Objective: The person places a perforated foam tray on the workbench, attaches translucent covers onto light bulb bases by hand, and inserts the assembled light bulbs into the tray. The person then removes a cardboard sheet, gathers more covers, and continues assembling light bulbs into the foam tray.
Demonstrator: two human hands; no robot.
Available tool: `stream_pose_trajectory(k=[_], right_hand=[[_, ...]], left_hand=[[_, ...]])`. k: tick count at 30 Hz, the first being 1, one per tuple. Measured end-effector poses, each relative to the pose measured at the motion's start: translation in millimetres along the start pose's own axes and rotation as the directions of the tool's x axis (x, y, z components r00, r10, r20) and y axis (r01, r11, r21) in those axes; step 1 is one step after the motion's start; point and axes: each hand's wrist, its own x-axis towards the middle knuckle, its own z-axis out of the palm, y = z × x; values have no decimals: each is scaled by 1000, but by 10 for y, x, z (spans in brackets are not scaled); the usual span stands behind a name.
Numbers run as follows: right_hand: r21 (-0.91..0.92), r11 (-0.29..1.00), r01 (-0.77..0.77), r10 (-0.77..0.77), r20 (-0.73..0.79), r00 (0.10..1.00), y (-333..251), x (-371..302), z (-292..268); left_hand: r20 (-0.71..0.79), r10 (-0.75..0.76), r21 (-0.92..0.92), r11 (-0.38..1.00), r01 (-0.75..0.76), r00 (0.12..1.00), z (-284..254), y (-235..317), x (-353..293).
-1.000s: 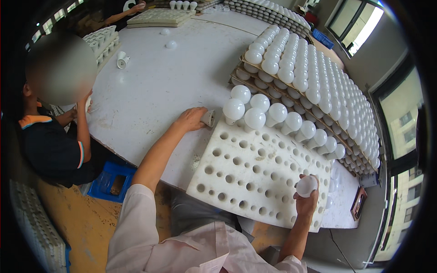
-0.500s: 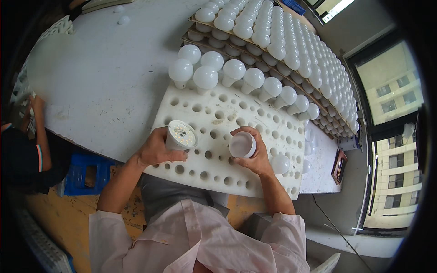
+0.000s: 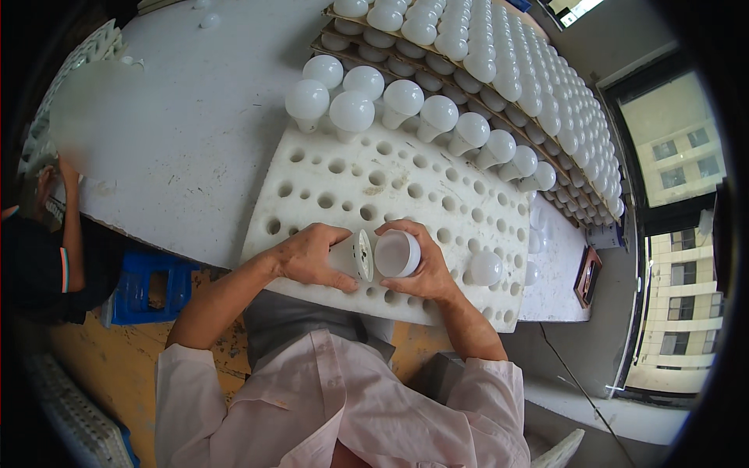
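Note:
My left hand (image 3: 317,257) is closed around a white bulb base (image 3: 345,254), tilted so its round board with small parts faces right. Closed round a white bulb cover (image 3: 397,253) is my right hand (image 3: 429,265), with the cover's open rim turned up and toward the base. The two pieces are very close together; I cannot tell whether their rims touch. Below both hands lies a white foam board (image 3: 328,181) full of round holes. One round white bulb (image 3: 486,267) sits in the board to the right of my right hand.
Several finished bulbs (image 3: 403,97) stand along the board's far edge. Behind them rise stacked trays of bulbs (image 3: 468,58). Another person's arm (image 3: 72,226) is at the far left, near a blue plastic stool (image 3: 156,288). A brown box (image 3: 588,277) lies at the table's right.
My hands have come together. The base has moved right and tipped from facing up to facing the cover, while the cover has shifted slightly left.

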Motion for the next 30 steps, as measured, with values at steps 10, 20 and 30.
stream_pose_trajectory(k=[10, 20, 30], right_hand=[[-36, 997, -63, 65, 76, 995, -61, 22, 16], [-477, 876, 73, 32, 209, 977, -284, 97, 149], [-495, 862, 108, -8, 200, 980, -253, 104, 227]], left_hand=[[53, -68, 51, 997, 66, 996, -26, 7, 24], [44, -120, 113, 987, 114, 992, -21, 9, 38], [55, -131, 132, 984, 122, 990, -31, 62, 37]])
